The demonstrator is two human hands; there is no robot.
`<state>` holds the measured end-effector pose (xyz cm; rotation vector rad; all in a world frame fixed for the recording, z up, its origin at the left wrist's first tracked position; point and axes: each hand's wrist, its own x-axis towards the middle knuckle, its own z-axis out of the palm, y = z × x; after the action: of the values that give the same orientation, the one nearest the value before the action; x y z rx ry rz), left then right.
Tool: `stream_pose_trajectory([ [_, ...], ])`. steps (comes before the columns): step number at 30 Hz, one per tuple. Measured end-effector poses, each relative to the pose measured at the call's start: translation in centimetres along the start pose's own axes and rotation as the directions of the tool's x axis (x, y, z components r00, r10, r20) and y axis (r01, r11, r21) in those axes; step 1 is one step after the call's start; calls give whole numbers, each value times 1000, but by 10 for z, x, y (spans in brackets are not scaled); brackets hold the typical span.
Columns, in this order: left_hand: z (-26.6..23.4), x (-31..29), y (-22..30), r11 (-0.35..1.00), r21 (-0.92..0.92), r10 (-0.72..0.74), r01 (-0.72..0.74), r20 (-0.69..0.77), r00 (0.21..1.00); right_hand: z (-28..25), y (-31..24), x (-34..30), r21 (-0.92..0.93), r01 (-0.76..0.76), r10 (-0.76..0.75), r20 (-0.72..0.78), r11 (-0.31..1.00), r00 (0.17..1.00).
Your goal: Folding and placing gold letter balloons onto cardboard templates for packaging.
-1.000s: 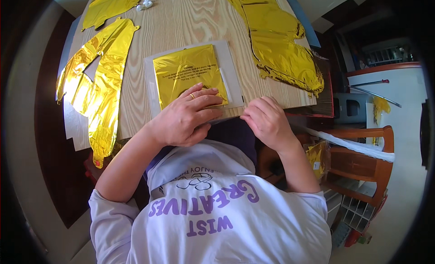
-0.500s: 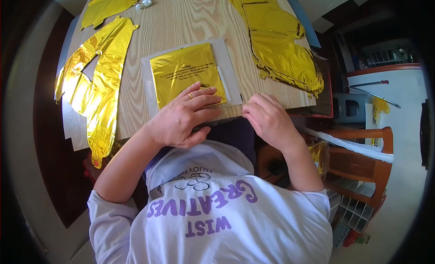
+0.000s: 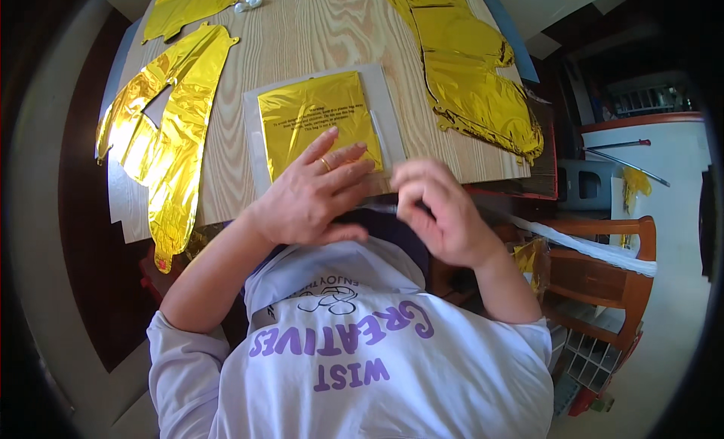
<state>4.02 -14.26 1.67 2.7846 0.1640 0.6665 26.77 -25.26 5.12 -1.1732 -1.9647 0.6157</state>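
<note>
A folded gold foil balloon (image 3: 302,111) lies inside a clear plastic bag (image 3: 255,148) with dark print, flat on the table near its front edge. Over the lower part of the bag rests my left hand (image 3: 302,194), palm down with its fingers stretched and apart, a ring on one of them. To its right, at the table edge, my right hand (image 3: 437,213) is slightly blurred. Its fingers are curled and the thumb bends toward the forefinger in a loop. Whatever lies between those fingertips, if anything, is too small to make out.
Flat gold foil balloons lie at the left (image 3: 177,130), far left (image 3: 196,9) and right (image 3: 467,69) of the wooden table (image 3: 324,32). Small white pieces (image 3: 255,0) sit at the far edge. A wooden chair (image 3: 588,277) stands at the right.
My right hand has lifted and turned a little, its thumb and forefinger now forming a loop. My left fingers have spread and shifted slightly. The whole view has moved a little.
</note>
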Motion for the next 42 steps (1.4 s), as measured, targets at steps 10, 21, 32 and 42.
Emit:
stream_pose_trajectory([
  [10,-13,-101,69,815,271,-400,512,-377,836,11,25,28,-197,-186,215,138,963,967],
  [21,116,-550,-39,-567,-110,-814,816,-79,-576,29,-1,35,-285,-346,393,130,894,910],
  [32,168,-628,-165,-494,15,-868,869,45,-494,28,-5,49,-286,-520,562,87,805,822],
  [42,208,-637,-134,-254,-79,-957,964,168,-238,28,-7,49,-281,-540,581,87,794,809],
])
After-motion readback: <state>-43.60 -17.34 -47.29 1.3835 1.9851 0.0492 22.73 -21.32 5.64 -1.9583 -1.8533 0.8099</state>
